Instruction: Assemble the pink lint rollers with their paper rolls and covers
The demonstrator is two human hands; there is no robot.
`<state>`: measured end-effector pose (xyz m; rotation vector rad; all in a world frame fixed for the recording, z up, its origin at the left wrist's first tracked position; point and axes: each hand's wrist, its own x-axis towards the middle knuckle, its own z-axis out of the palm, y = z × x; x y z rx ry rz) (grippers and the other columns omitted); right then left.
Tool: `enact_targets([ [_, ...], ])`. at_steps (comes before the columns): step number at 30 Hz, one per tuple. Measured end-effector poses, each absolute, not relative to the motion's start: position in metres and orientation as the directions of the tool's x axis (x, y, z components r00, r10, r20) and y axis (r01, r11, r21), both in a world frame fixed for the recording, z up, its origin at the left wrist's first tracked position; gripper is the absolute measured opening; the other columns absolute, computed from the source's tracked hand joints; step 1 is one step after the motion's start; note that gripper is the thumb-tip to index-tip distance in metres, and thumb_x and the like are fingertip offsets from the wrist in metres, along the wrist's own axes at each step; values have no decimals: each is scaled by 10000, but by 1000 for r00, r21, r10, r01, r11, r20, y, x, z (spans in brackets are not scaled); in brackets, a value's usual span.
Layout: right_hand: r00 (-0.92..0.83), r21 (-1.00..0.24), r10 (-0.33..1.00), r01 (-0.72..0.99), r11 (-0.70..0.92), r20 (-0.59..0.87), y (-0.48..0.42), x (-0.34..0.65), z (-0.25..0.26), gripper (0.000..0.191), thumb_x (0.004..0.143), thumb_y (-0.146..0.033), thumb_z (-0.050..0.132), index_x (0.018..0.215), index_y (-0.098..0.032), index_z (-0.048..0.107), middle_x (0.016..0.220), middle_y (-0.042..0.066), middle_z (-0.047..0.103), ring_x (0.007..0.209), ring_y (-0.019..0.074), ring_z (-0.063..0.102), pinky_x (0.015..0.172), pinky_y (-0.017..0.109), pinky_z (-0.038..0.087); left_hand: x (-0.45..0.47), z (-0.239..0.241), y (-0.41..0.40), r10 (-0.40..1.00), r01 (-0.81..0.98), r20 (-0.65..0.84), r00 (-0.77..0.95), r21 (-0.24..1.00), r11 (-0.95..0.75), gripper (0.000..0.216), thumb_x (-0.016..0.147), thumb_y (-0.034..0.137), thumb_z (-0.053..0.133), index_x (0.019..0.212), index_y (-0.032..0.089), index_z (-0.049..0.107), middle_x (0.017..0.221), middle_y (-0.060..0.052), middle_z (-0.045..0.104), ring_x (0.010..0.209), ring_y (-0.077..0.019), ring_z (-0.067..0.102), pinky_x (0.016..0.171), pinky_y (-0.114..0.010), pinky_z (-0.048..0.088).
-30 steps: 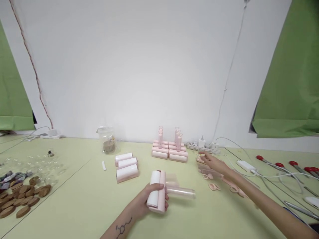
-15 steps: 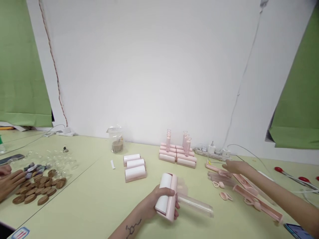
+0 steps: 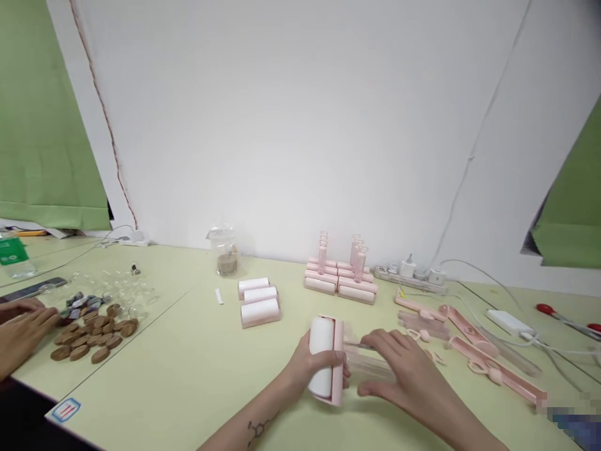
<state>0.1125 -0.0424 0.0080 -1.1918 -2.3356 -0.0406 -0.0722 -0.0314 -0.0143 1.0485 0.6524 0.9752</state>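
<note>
My left hand (image 3: 312, 360) is wrapped round a lint roller (image 3: 323, 357) with a white paper roll and a pink cover. From its right side a clear handle (image 3: 370, 366) sticks out, blurred by motion. My right hand (image 3: 399, 366) is at this handle, fingers curved above it and thumb apart below. A thin dark strip shows by its fingertips; what it is I cannot make out. Right of my hand lie long pink handle parts (image 3: 498, 369), a pink cover (image 3: 469, 329) and small pink hooked pieces (image 3: 486, 369).
Three white rolls (image 3: 260, 310) lie left of centre. Lint rollers with upright handles (image 3: 340, 279) stand by the wall, beside a power strip (image 3: 408, 275). Cables and red-handled scissors (image 3: 563, 316) are at right. Far left, another person's hands (image 3: 28, 332) are near wooden discs (image 3: 91, 338).
My right hand has come from the pink parts at right to the lint roller's clear handle. The roller in my left hand has turned more upright. The view has shifted slightly.
</note>
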Motion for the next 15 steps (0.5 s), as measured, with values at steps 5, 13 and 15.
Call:
enact_targets([
  [5, -603, -39, 648, 718, 695, 466, -37, 109, -10, 385, 667, -573, 556, 672, -194, 493, 600, 20, 567, 552, 166, 491, 502, 264, 338, -71, -20, -33, 846, -284, 6, 532, 943, 171, 282, 623, 264, 662, 827, 121, 532, 617, -44, 599, 549, -177, 579, 542, -292, 462],
  [13, -719, -181, 650, 625, 759, 245, -61, 146, 4, 277, 642, -409, 613, 577, -207, 434, 572, -27, 501, 560, 138, 456, 543, 242, 342, -92, -16, -49, 714, -120, -245, 656, 900, 419, 417, 405, 172, 776, 763, 201, 564, 583, 20, 559, 653, -220, 574, 617, -324, 458],
  [15, -585, -236, 767, 732, 639, 263, -55, 167, 14, 208, 695, -386, 539, 624, -212, 451, 633, -5, 527, 609, 160, 483, 566, 259, 367, -99, -16, -57, 698, -120, -251, 670, 892, 436, 324, 483, 255, 751, 743, 199, 568, 609, -9, 572, 640, -213, 571, 613, -320, 454],
])
